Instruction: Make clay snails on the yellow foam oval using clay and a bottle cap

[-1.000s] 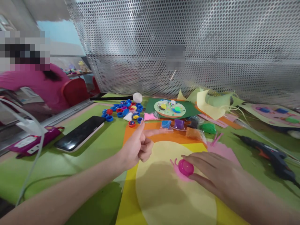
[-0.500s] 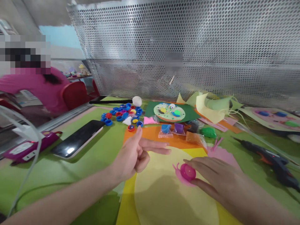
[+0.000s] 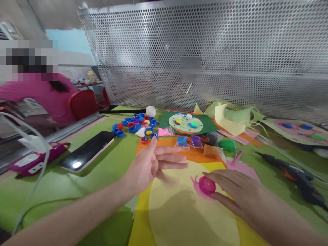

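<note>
While the pink snail [image 3: 203, 189] with a round magenta shell [image 3: 207, 185] lies on the pale yellow paper oval [image 3: 194, 218], the right hand [image 3: 237, 188] has its thumb-and-finger grip around the shell, seemingly steadying it; any shift calls for gentleness. The left hand [image 3: 146, 168] hovers, spread and empty.

A perforated metal panel [image 3: 243, 48] stands across the far side of the green-topped bench [image 3: 110, 164], spreading to the right, with pale, uneven light glinting over it. At far left, a red chair [image 3: 83, 104] stands near a table [image 3: 96, 83]. Beyond them rises a dull grey wall [image 3: 61, 13] with a light-blue area [image 3: 70, 41] below it.
</note>
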`<state>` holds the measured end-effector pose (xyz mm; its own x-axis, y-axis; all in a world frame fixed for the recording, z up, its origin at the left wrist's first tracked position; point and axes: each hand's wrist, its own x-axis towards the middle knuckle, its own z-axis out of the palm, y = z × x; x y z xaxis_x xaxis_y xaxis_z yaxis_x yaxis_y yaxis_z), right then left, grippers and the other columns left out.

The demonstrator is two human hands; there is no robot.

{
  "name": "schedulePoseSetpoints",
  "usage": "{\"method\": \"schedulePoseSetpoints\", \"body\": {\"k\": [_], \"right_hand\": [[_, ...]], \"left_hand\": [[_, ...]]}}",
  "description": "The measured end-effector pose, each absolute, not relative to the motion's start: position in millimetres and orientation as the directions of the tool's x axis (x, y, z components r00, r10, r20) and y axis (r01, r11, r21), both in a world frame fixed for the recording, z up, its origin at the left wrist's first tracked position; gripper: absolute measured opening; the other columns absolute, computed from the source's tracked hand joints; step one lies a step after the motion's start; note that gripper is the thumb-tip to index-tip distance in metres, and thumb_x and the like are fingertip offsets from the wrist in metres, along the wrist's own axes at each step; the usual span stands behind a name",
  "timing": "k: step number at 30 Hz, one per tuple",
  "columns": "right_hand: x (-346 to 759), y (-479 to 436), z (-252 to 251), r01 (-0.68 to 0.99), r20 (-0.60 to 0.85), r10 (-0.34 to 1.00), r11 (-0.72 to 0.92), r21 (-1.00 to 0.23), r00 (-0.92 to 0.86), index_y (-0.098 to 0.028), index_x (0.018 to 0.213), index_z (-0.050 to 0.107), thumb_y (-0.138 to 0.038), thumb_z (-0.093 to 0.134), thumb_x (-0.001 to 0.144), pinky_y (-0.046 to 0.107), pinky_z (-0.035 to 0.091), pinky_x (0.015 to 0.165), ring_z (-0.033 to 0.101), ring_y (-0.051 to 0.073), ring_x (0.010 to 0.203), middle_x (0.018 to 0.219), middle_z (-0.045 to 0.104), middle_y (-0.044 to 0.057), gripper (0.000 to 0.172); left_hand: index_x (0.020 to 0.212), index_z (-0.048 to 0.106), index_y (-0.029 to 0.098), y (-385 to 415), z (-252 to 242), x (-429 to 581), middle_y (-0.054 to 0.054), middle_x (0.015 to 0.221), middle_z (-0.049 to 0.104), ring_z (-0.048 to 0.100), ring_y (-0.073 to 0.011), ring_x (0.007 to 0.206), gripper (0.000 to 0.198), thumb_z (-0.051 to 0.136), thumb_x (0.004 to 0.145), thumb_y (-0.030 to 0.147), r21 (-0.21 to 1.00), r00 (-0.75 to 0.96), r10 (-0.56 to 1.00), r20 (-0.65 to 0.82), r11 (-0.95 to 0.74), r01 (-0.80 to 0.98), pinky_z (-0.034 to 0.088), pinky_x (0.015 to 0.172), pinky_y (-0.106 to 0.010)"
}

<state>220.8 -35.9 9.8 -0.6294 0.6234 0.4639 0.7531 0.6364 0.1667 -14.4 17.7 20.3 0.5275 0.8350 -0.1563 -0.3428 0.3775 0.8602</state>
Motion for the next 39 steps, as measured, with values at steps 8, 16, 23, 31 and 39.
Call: {"method": "schedulePoseSetpoints", "body": {"k": [8, 16, 23, 31, 39], "right_hand": [[217.8, -38.6, 13.3, 0.777, 0.431, 0.681, 0.624, 0.081, -0.592, -0.019, 0.078, 0.064, -0.041, 0.019, 0.095, 0.027, 0.054, 0.05, 0.064, 0.015, 0.058, 0.072, 0.068, 0.004, 0.053], [220.3, -37.8, 8.0, 0.769, 0.476, 0.634, 0.618, 0.161, -0.609, -0.017, 0.104, 0.061, -0.02, 0.019, 0.094, 0.026, 0.055, 0.057, 0.066, 0.016, 0.064, 0.078, 0.07, 0.005, 0.043], [222.0, -37.5, -1.5, 0.736, 0.454, 0.598, 0.634, 0.237, -0.661, -0.018, 0.116, 0.055, -0.01, 0.026, 0.088, 0.03, 0.056, 0.057, 0.065, 0.019, 0.067, 0.081, 0.069, 0.006, 0.041], [221.4, -41.7, 5.2, 0.75, 0.431, 0.641, 0.645, 0.144, -0.634, -0.018, 0.098, 0.065, -0.017, 0.013, 0.094, 0.029, 0.057, 0.067, 0.067, 0.019, 0.078, 0.089, 0.069, 0.009, 0.052], [217.5, -43.0, 14.2, 0.743, 0.437, 0.64, 0.661, 0.106, -0.632, -0.014, 0.094, 0.068, -0.02, 0.007, 0.095, 0.028, 0.057, 0.075, 0.066, 0.02, 0.089, 0.095, 0.07, 0.01, 0.06]], "left_hand": [[0.14, 0.02, 0.025, 8.8, 25.0, -15.7, 0.011, 0.025, 0.04, 0.024, -0.0047, 0.015, 0.05, 0.035, 0.093, 0.025, 0.907, 0.432, 0.902, 0.014, 0.17, -0.384, 0.023, 0.025, -0.01], [0.142, 0.005, 0.019, 10.9, 26.4, -14.0, 0.011, 0.025, 0.036, 0.016, -0.006, 0.018, 0.061, 0.035, 0.089, 0.015, 0.931, 0.409, 0.912, -0.033, 0.177, -0.321, 0.018, 0.025, -0.013], [0.142, 0.003, 0.017, 12.0, 24.1, -14.1, 0.011, 0.025, 0.036, 0.017, -0.0059, 0.018, 0.064, 0.037, 0.087, 0.015, 0.934, 0.399, 0.916, -0.048, 0.182, -0.307, 0.017, 0.025, -0.014], [0.142, 0.002, 0.02, 13.3, 25.7, -13.3, 0.011, 0.025, 0.038, 0.019, -0.0063, 0.016, 0.064, 0.034, 0.087, 0.014, 0.938, 0.41, 0.91, -0.06, 0.193, -0.29, 0.019, 0.024, -0.013], [0.142, 0.0, 0.019, 13.5, 25.5, -13.3, 0.012, 0.024, 0.037, 0.02, -0.0062, 0.016, 0.065, 0.033, 0.087, 0.013, 0.946, 0.415, 0.906, -0.084, 0.203, -0.251, 0.02, 0.024, -0.012]]}}
